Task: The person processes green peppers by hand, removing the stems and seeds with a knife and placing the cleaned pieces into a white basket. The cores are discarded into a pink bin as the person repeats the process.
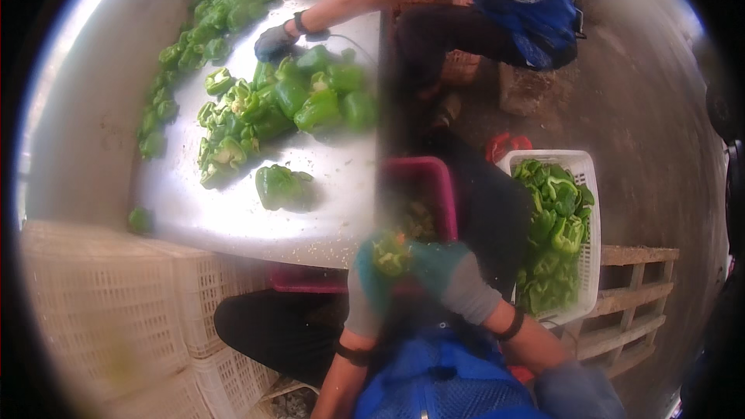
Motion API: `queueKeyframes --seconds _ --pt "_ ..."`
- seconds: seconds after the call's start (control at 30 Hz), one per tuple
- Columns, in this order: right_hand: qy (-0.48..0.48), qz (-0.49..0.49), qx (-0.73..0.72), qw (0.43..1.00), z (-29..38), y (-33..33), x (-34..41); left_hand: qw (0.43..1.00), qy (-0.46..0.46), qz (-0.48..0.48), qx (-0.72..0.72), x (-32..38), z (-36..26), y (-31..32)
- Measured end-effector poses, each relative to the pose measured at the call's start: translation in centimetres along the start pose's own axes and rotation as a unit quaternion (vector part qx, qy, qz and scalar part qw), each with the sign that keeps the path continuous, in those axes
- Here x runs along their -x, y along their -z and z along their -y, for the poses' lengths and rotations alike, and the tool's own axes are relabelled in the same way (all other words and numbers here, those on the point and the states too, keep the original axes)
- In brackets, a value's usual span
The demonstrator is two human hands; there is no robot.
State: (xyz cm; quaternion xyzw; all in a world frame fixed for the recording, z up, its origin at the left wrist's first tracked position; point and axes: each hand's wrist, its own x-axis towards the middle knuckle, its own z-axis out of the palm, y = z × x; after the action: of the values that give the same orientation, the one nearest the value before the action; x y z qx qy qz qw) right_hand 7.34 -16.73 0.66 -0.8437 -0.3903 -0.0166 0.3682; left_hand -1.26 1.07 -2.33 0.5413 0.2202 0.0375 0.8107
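My left hand [369, 282], in a teal and grey work glove, is closed around a green bell pepper [391, 256] just off the table's front corner. From the other side my right hand [443, 267], gloved the same way, comes up against that pepper. Blur hides its fingers and whether they grip anything else. Below and beyond both hands is a pink plastic basin [447, 198] with pale green scraps [420, 218] inside. On the metal table [343, 186] a single green pepper [283, 187] lies apart from a pile of whole and cut-open peppers [291, 93].
Across the table, a co-worker's gloved hand [276, 42] touches the pile. More peppers [233, 9] line the table's back wall. A white crate [592, 279] of opened peppers stands at my right, near a wooden pallet [631, 297]. Stacked plastic crates [110, 302] are at left.
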Motion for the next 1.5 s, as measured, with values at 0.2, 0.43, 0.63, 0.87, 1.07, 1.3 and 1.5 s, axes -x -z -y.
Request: queueKeyframes --seconds 0.2,0.43,0.63,0.87,1.07,1.3,1.5 --pt "-0.041 0.087 0.002 0.995 1.6 -0.3 -1.0 0.993 -0.033 0.011 -0.109 0.2 -0.4 -0.6" --pt "-0.066 0.19 0.041 0.979 0.7 -1.8 -1.6 0.981 -0.041 -0.011 -0.187 0.5 0.0 -0.9" --pt "-0.228 -0.046 -0.364 0.902 0.6 -3.4 -0.7 0.997 0.032 -0.033 -0.055 0.5 -2.0 -2.1" --pt "-0.402 -0.01 -0.445 0.8 -0.7 -0.5 -0.7 0.955 -0.125 -0.02 -0.269 0.0 1.3 0.6" --pt "-0.335 0.085 -0.323 0.881 -0.9 0.3 -2.5 0.998 0.05 -0.039 0.021 0.4 -0.2 0.1" --pt "0.011 0.11 -0.051 0.993 -2.1 -2.2 -1.9 0.994 -0.026 -0.071 -0.078 0.4 -0.1 -0.9" --pt "0.043 0.076 0.035 0.996 -0.1 -1.7 -1.3 0.997 0.036 -0.073 0.013 0.4 0.0 -0.3"
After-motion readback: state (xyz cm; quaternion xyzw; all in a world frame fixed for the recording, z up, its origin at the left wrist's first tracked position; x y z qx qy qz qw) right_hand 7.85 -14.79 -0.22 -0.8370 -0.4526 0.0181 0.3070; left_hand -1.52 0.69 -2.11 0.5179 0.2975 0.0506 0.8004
